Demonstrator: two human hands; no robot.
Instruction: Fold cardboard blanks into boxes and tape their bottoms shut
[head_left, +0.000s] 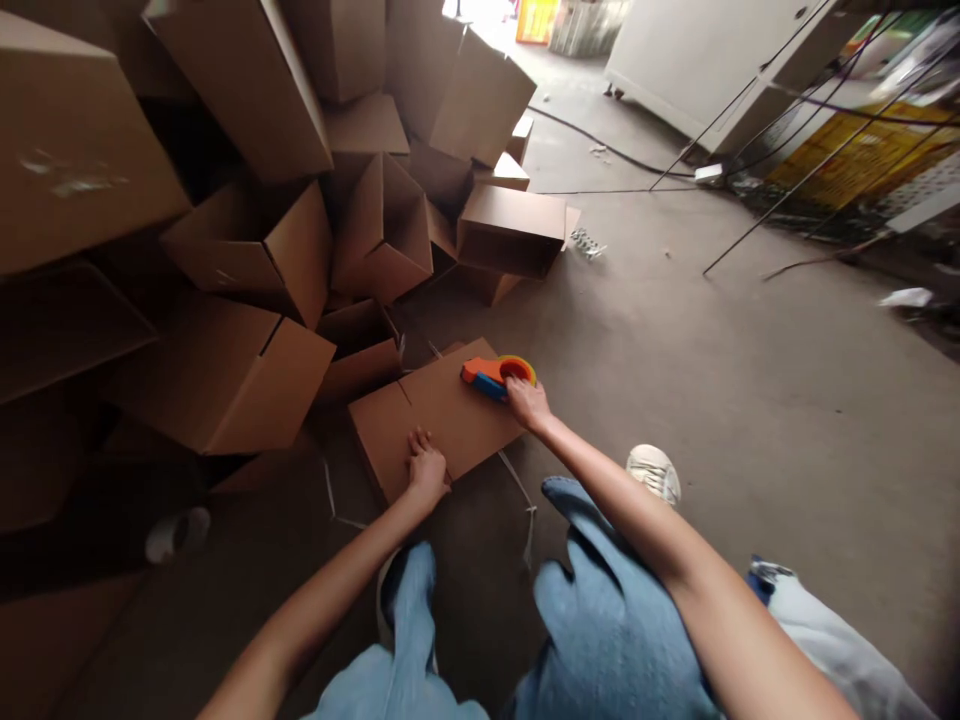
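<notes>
My right hand [528,402] grips an orange and blue tape dispenser [489,378] carrying a yellow-edged roll. The dispenser is over the right part of a folded cardboard box [442,410], close to its surface; whether they touch, I cannot tell. On the near side of that box lies my left hand [427,468], fingers apart and resting on the cardboard, holding nothing. A slot cut [405,392] shows in the panel's far left part. White string [517,480] trails on the floor by the box's near edge.
Opened cardboard boxes [382,235] are heaped along the left and far left. A tape roll [178,535] lies low on the left. At the back right stand a white cabinet [697,70] and yellow crates [832,150], with cables [622,155] across the floor.
</notes>
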